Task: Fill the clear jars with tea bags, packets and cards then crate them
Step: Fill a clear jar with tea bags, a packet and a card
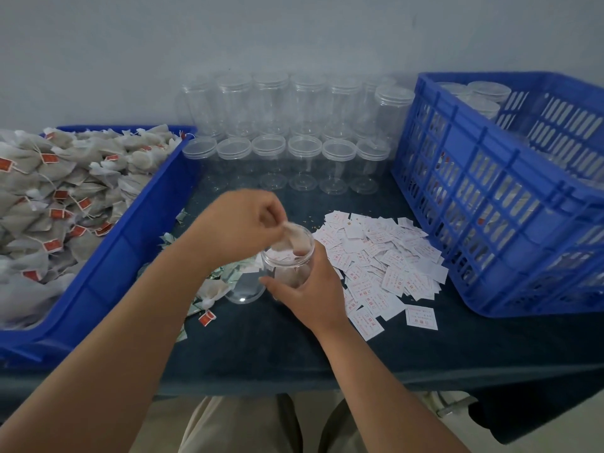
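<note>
While the right hand (307, 289) wraps its curled fingers and thumb round the lower wall of the open jar (287, 256), which stands on the dark table (277, 348), the left hand (242, 220) hangs just over the jar's mouth, its fingertips pinching a tea bag (295, 238) whose lower end dips inside the rim. Some pale contents already lie within the jar, though what they are is blurred through the plastic. Just left of the jar lies a clear lid (245, 289), and beside that a loose tea bag (212, 291) with a red tag, on a scatter of silvery packets (228, 273). Right of the jar spreads a heap of white cards (385, 256) printed in red, some touching the right hand's wrist. Further left of the jar stands a blue tray (137, 243) piled with tagged tea bags (49, 197). Behind the jar, rows of empty jars (302, 158) stand open-mouthed against the wall. Far right of the jar sits a slatted blue crate (490, 178) with lidded jars (488, 91) inside.
</note>
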The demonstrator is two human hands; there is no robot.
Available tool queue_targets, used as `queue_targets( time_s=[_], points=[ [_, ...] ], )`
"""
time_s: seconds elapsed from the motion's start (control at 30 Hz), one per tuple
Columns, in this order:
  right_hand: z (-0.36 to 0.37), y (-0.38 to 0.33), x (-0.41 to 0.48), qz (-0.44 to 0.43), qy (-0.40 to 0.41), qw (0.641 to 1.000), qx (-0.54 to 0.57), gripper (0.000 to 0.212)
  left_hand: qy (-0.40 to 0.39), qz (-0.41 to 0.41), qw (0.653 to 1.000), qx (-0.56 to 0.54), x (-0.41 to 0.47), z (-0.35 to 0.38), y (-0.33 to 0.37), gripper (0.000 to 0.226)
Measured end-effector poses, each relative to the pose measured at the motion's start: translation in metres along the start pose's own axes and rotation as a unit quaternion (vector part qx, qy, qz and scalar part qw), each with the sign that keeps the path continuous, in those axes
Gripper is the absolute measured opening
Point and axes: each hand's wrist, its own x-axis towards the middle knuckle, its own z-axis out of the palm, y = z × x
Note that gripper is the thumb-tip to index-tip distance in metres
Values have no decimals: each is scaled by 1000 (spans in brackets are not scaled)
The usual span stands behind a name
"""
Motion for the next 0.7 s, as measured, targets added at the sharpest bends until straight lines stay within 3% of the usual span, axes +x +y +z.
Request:
queue_targets(
  time_s=[0.07,0.13,0.2,0.27,0.33,0.4,0.5,0.6,0.7],
  points=[
    [1,2,0,-8,-7,1000,-10,98,-109,23,987,115,-2,9,3,15],
    [0,3,0,-9,-10,1000,-14,97,-135,43,981,132,-3,16,3,27],
    [0,4,0,-6,-11,1000,-6,96,-86,38,995,32,-5,16,0,23],
    [0,4,0,-10,-8,1000,-11,98,34,-2,995,-94,-10,16,-11,11],
    [0,5,0,-18,-3,1000,-13,99,116,-56,988,-89,-18,19,-36,7],
    [-2,5,1,-23,-1,1000,-9,97,76,-146,986,-1,-33,28,-66,2],
    [0,8,1,-21,-1,1000,0,97,2,-249,966,74,-60,59,-104,33],
    [3,7,1,-14,0,1000,10,94,82,-223,970,43,-73,78,-122,47],
    [4,7,0,-10,2,1000,10,91,81,-226,971,18,-74,83,-134,61]
  ],
)
